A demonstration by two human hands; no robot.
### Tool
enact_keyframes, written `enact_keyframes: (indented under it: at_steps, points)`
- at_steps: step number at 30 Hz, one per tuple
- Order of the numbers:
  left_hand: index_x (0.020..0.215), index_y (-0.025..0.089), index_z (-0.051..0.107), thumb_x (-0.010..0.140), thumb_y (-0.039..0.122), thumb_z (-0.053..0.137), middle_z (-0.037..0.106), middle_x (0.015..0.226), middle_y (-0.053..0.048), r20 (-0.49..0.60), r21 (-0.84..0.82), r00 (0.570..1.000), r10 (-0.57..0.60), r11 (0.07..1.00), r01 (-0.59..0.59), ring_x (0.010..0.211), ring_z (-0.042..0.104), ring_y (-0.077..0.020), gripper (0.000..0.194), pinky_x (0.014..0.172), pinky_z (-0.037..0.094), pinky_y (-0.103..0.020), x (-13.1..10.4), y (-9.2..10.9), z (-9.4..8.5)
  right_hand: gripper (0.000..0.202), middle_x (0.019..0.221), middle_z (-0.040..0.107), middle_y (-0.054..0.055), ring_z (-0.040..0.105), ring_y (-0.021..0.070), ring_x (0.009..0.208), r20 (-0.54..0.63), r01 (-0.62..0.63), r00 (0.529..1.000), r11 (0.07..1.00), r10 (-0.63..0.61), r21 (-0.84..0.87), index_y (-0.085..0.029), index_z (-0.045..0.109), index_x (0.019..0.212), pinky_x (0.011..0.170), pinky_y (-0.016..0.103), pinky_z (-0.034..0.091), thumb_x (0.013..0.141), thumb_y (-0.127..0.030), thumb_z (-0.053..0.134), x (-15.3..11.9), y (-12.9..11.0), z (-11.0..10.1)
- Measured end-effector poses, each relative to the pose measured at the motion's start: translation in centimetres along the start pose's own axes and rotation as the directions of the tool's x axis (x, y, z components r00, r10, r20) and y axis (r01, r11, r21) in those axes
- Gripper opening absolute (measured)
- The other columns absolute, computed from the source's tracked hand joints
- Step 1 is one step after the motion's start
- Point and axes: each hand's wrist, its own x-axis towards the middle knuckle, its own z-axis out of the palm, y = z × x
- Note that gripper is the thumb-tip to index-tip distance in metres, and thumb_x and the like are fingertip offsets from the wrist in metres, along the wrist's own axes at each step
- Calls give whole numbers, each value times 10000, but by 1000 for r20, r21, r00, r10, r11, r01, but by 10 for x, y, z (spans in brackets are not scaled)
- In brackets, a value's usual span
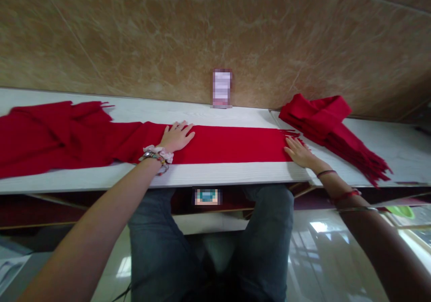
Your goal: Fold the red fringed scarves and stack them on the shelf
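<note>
A long red scarf lies lengthwise along a white table, smooth in the middle and bunched up in loose folds at the left. My left hand rests flat on it, fingers spread, where the smooth stretch meets the rumpled part. At the fringed right end, my right hand lies with its fingers stretched out over the edge of the cloth. Just beyond that hand is a second red scarf, folded over itself with its fringe pointing toward the front right.
The narrow white table runs along a brown marbled wall. A blurred phone-like object leans against the wall at the back. Below the table's front edge are my legs and a blurred small picture. A green basin shows at the lower right.
</note>
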Motion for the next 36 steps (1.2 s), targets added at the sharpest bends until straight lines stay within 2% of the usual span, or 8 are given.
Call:
enact_keyframes:
  at_steps: [2, 4, 9, 11, 13, 24, 31, 36]
  points:
    - [1464, 246, 264, 942, 441, 182, 217, 1540, -42, 3, 5, 1000, 5, 1000, -5, 1397, 208, -313, 563, 1090, 222, -541, 0, 0, 0, 441, 1432, 376, 244, 317, 391, 1334, -40, -41, 998, 999, 41, 22, -98, 498, 1297, 993, 635, 318, 935, -282, 325, 8, -20, -9]
    - [1465, 245, 259, 942, 444, 175, 216, 1541, -46, 5, 3, 1000, 13, 1000, -13, 1397, 204, -320, 566, 1089, 220, -549, 0, 0, 0, 502, 1470, 316, 232, 260, 366, 1368, -84, -54, 995, 995, 61, 83, -68, 405, 1369, 1030, 618, 294, 942, -311, 305, 20, -55, -19]
    - [1464, 242, 260, 942, 455, 170, 206, 1544, -48, 12, -9, 1000, -3, 1000, 3, 1398, 198, -324, 572, 1093, 212, -553, -1, 1, 0, 545, 1507, 277, 154, 194, 302, 1402, -84, 227, 973, 943, -213, 244, -135, 342, 1424, 1067, 594, 254, 943, -391, 315, 52, -158, -38]
    - [1464, 245, 259, 942, 464, 168, 210, 1543, -45, 18, -15, 1000, -8, 1000, 8, 1398, 199, -322, 574, 1096, 212, -547, -2, 2, -1, 549, 1504, 282, 152, 217, 304, 1395, -68, 281, 960, 922, -273, 268, -135, 346, 1424, 1064, 586, 266, 942, -398, 332, 59, -186, -38]
    - [1463, 247, 261, 943, 465, 169, 216, 1541, -46, 19, -19, 1000, -4, 1000, 4, 1397, 202, -322, 571, 1098, 210, -542, -3, 3, -3, 532, 1491, 311, 147, 253, 296, 1384, -41, 301, 953, 916, -301, 266, -130, 371, 1411, 1073, 570, 262, 945, -384, 342, 62, -201, -35]
    - [1453, 239, 284, 944, 437, 190, 242, 1532, -53, -20, -37, 1000, 22, 999, -22, 1385, 227, -321, 554, 1085, 217, -562, -7, 5, -5, 462, 1455, 393, 106, 321, 243, 1360, -34, 265, 963, 919, -267, 293, -135, 460, 1355, 1107, 483, 247, 940, -321, 378, 60, -202, -32]
    - [1448, 225, 300, 941, 443, 193, 243, 1532, -58, -13, -38, 1000, -5, 999, 4, 1388, 223, -317, 562, 1099, 205, -533, -6, 5, -4, 330, 1262, 598, 132, 507, 226, 1224, -197, 290, 952, 892, -233, 346, -124, 628, 1159, 1064, 444, 339, 912, -236, 440, 59, -202, -33]
    - [1445, 235, 303, 939, 451, 192, 248, 1531, -45, -14, -42, 1000, -10, 999, 9, 1389, 225, -311, 561, 1099, 210, -526, -5, 5, -3, 283, 1128, 670, 152, 597, 220, 1096, -308, 306, 932, 866, -189, 396, -95, 677, 1047, 985, 383, 429, 888, -176, 458, 60, -200, -33]
